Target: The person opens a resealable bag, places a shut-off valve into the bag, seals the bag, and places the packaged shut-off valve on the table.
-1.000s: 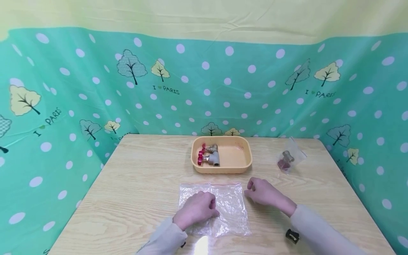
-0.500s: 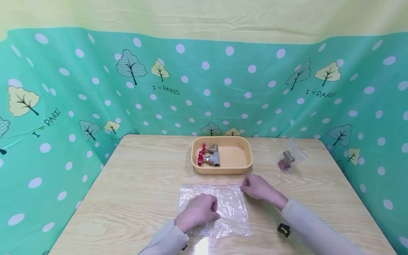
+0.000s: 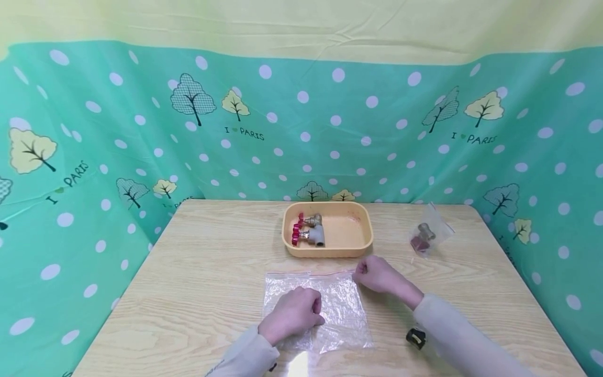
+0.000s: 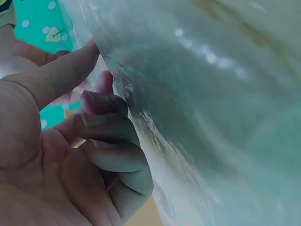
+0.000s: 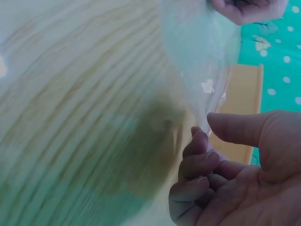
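Observation:
Two clear zip-lock bags lie side by side on the table, the left bag (image 3: 278,285) partly under my left hand (image 3: 293,313). That hand rests on the plastic with its fingers loosely curled, and in the left wrist view the thumb (image 4: 70,70) reaches the film. My right hand (image 3: 379,275) pinches the upper right corner of the right bag (image 3: 340,309), by its red seal line. In the right wrist view the thumb (image 5: 237,128) and index finger meet at this corner.
Behind the bags stands a beige tray (image 3: 348,252) with red-handled valves (image 3: 313,235) at its left. Another bag (image 3: 438,228) with a valve inside lies at the back right. A small black object (image 3: 416,338) is beside the right sleeve. A dotted green curtain (image 3: 377,131) surrounds the table.
My right hand has moved left onto the right bag's upper corner and now pinches it. My left hand has stayed nearly in place. The tray and the filled bag have not moved.

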A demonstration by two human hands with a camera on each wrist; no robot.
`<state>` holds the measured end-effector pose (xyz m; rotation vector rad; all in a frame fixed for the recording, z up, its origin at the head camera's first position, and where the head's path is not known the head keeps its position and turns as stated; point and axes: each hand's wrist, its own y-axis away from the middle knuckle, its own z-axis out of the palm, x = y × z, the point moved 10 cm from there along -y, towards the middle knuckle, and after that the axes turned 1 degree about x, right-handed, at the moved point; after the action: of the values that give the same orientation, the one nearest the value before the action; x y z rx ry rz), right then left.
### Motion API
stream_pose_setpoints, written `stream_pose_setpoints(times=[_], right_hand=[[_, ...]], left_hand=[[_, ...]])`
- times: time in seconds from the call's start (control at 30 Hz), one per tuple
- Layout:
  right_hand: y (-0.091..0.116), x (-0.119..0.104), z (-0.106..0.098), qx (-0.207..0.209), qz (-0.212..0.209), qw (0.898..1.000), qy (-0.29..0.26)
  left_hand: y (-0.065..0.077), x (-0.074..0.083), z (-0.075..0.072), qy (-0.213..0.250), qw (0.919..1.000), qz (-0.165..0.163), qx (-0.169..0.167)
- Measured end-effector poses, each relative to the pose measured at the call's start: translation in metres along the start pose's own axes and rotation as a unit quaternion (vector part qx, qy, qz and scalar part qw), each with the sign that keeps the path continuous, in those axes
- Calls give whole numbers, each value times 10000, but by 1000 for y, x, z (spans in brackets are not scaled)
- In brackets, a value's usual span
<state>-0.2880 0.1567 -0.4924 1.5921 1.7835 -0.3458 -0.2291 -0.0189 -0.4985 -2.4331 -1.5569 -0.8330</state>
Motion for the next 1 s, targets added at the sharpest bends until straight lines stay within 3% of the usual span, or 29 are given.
stream_pose_setpoints(times=[0.6,0.77,1.0], right_hand=[[8,-10,-7,-30,-285,9994,-192],[18,-15,-17,96,-334,9982,-482],[30,-24,-38,558,-536,9951,-614]], left_hand=[[0,2,1,24,9999,80,92],[0,-1,-4,497,9986,52,191],[-4,5,-23,1303,9872,450,803]])
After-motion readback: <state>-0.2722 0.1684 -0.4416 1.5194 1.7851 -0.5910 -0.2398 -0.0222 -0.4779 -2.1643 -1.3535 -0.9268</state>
